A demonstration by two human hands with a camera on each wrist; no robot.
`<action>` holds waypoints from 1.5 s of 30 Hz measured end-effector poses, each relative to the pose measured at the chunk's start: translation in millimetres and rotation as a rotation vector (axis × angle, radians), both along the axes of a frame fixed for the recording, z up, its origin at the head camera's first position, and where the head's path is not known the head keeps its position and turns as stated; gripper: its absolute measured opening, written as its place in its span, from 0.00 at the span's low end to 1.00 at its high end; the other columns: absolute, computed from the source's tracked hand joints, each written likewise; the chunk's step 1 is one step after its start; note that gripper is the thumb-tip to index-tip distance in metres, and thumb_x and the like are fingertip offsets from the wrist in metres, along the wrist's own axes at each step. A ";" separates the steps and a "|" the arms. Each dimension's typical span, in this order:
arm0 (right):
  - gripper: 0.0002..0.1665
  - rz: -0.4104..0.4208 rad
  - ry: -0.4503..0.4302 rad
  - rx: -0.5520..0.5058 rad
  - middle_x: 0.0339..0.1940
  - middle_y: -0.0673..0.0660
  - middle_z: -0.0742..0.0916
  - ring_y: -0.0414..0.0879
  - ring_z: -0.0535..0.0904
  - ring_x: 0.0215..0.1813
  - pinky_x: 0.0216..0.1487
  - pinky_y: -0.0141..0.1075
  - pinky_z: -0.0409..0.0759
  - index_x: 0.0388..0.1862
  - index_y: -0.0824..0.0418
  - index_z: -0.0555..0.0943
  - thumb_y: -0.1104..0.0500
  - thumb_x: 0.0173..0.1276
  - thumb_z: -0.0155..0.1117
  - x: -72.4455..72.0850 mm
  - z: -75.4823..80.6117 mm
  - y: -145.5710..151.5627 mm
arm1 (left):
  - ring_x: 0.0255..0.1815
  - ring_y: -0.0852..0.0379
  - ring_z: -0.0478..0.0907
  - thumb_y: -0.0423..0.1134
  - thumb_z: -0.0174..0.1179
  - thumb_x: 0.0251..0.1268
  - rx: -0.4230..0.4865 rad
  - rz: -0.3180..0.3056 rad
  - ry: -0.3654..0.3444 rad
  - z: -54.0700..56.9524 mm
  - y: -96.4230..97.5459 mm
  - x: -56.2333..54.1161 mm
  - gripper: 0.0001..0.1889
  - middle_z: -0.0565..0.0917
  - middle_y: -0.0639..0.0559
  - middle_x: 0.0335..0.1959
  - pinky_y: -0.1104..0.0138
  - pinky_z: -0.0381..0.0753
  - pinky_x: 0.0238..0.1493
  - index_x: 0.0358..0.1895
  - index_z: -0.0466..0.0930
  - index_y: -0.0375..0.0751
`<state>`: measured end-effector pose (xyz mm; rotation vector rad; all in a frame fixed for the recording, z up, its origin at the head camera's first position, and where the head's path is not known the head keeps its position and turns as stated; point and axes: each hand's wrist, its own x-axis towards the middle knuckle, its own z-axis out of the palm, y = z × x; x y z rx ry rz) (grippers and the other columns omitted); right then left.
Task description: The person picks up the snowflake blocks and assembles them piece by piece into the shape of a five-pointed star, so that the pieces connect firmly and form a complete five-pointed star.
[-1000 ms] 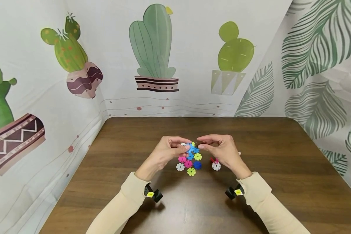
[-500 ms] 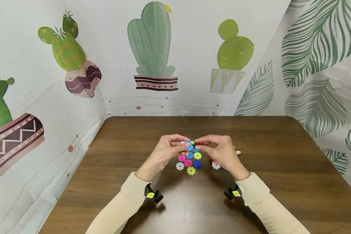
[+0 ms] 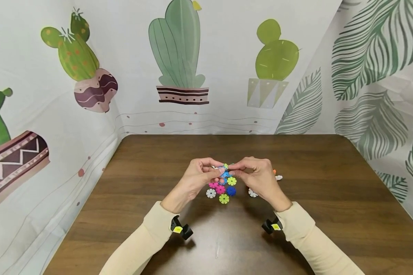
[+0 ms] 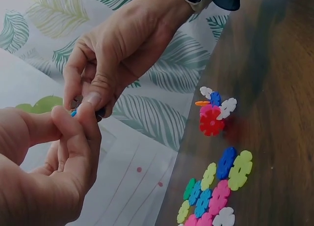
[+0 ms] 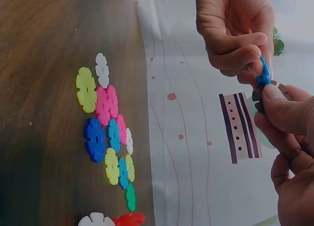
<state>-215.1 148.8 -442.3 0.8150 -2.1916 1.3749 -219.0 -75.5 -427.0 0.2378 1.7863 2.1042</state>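
My left hand pinches a light blue notched snowflake disc between thumb and fingers, up above the table. Facing it, my right hand pinches a dark notched disc, its edge meeting the blue one. Fingers cover much of both discs. Under the hands lie loose discs of the same kind: a dark blue disc, a yellow-green disc, a white disc and several pink, blue and green ones.
Beside the loose discs stands a small joined cluster of discs, red, pink, white, blue and orange, partly behind my right hand in the head view. The brown wooden table reaches back to a printed cloth wall.
My right hand has moved left, so its fingertips now meet the left hand's at the blue disc. The left hand stays nearly in place. The head view has tilted slightly downward.
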 end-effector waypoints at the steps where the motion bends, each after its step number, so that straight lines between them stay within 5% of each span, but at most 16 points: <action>1: 0.12 0.002 -0.006 0.006 0.33 0.50 0.95 0.41 0.89 0.35 0.35 0.26 0.82 0.39 0.53 0.96 0.66 0.57 0.85 -0.1 0.4 0.1 | 0.26 0.59 0.89 0.28 0.68 0.73 0.001 0.001 0.002 0.1 -0.4 -0.4 0.09 0.92 0.50 0.28 0.74 0.85 0.30 0.51 0.85 0.27; 8: 0.19 -0.022 -0.228 0.188 0.43 0.52 0.95 0.49 0.92 0.48 0.51 0.47 0.88 0.54 0.54 0.91 0.60 0.64 0.82 -6.8 -7.9 2.9 | 0.28 0.60 0.89 0.28 0.65 0.75 0.018 0.025 0.017 3.7 -3.6 -2.0 0.09 0.92 0.52 0.29 0.72 0.88 0.35 0.54 0.83 0.29; 14: 0.15 0.125 -0.400 0.475 0.46 0.54 0.94 0.41 0.82 0.38 0.38 0.33 0.82 0.53 0.57 0.91 0.65 0.68 0.78 -18.2 -34.2 9.4 | 0.29 0.60 0.89 0.27 0.64 0.76 0.022 0.060 0.010 6.2 -6.8 -1.9 0.09 0.91 0.55 0.31 0.71 0.89 0.37 0.55 0.83 0.31; 24: 0.16 0.156 -0.386 0.597 0.48 0.49 0.94 0.45 0.84 0.44 0.44 0.35 0.83 0.51 0.52 0.91 0.64 0.66 0.80 -18.8 -43.6 10.8 | 0.29 0.60 0.89 0.28 0.63 0.77 0.006 0.063 0.008 5.7 -6.4 -4.2 0.10 0.91 0.55 0.31 0.72 0.88 0.38 0.57 0.82 0.31; 29: 0.16 0.177 -0.371 0.577 0.43 0.48 0.93 0.44 0.85 0.45 0.49 0.41 0.87 0.48 0.53 0.91 0.67 0.64 0.81 -19.6 -45.2 10.2 | 0.29 0.61 0.89 0.28 0.64 0.77 0.014 0.062 0.007 4.9 -5.8 -3.5 0.09 0.91 0.54 0.31 0.72 0.88 0.38 0.55 0.83 0.32; 35: 0.13 0.190 -0.423 0.441 0.36 0.51 0.91 0.41 0.85 0.39 0.41 0.33 0.86 0.46 0.58 0.89 0.69 0.65 0.79 -20.1 -39.3 12.5 | 0.29 0.60 0.89 0.29 0.64 0.77 0.021 0.066 0.006 3.6 -6.8 -2.6 0.08 0.91 0.54 0.30 0.72 0.88 0.37 0.54 0.83 0.34; 45: 0.11 0.089 -0.404 0.235 0.35 0.50 0.93 0.41 0.89 0.37 0.37 0.34 0.86 0.44 0.58 0.91 0.62 0.64 0.83 -18.0 -16.1 18.4 | 0.28 0.61 0.89 0.28 0.63 0.77 0.039 0.083 0.004 3.7 -8.5 -5.5 0.06 0.92 0.54 0.29 0.73 0.87 0.36 0.52 0.83 0.34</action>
